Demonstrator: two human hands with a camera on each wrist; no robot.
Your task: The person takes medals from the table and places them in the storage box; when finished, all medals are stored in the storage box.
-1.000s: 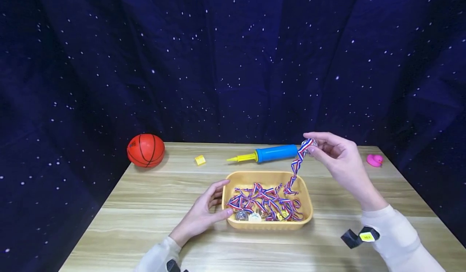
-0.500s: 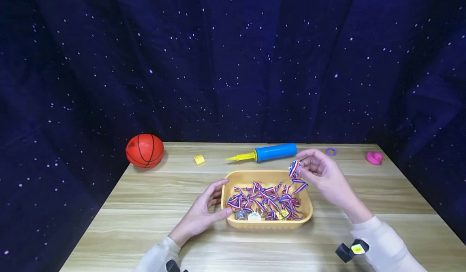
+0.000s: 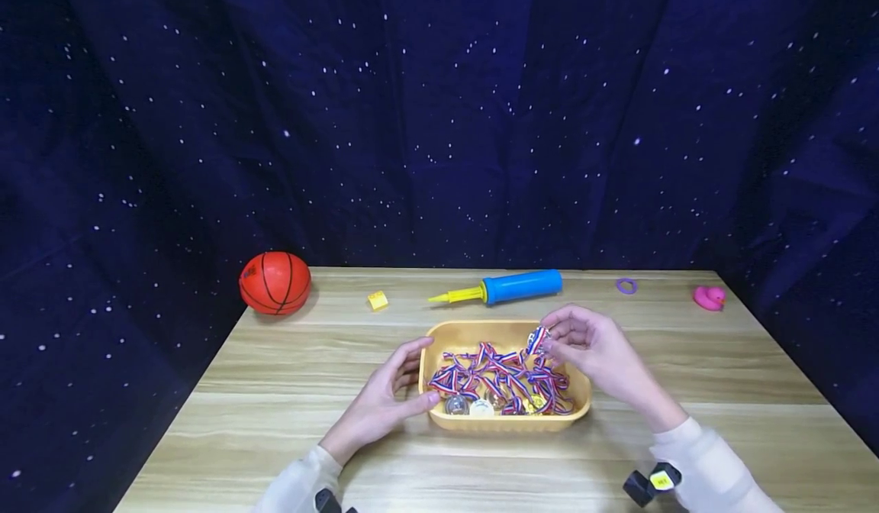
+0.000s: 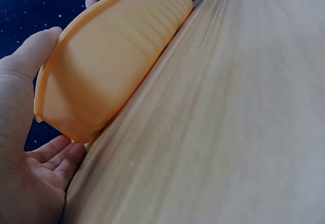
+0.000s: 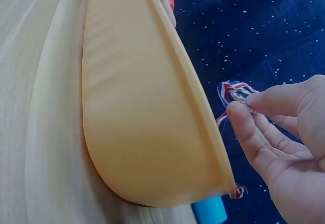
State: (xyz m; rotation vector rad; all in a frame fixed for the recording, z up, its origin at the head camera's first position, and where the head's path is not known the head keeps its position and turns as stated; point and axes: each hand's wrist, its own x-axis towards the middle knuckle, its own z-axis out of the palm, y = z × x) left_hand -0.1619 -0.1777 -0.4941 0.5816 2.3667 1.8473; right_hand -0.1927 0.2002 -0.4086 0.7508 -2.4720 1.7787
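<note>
A yellow-orange plastic basin [image 3: 508, 424] stands on the table, holding several medals on tangled red, white and blue ribbons [image 3: 481, 375]. At its left end my left hand [image 3: 378, 398] holds the basin, thumb at the front corner and fingers at the back. The left wrist view has that thumb [image 4: 35, 54] against the rim. Over the basin's right part, my right hand [image 3: 597, 353] pinches a silver medal [image 3: 538, 340] between thumb and fingers. In the right wrist view this medal [image 5: 238, 96] sits at the fingertips, its ribbon looping beside it. The ribbon's lower end is lost among the others.
Behind the basin lies a blue and yellow hand pump [image 3: 522, 286]. Further left are a small yellow block [image 3: 377, 301] and a red basketball [image 3: 275, 283] at the table's edge. A purple ring [image 3: 626, 286] and a pink rubber duck [image 3: 709, 298] lie at the back right.
My right hand has come down and left with the silver medal, from above the pump to the basin. The purple ring has come into sight. My left hand stays on the basin.
</note>
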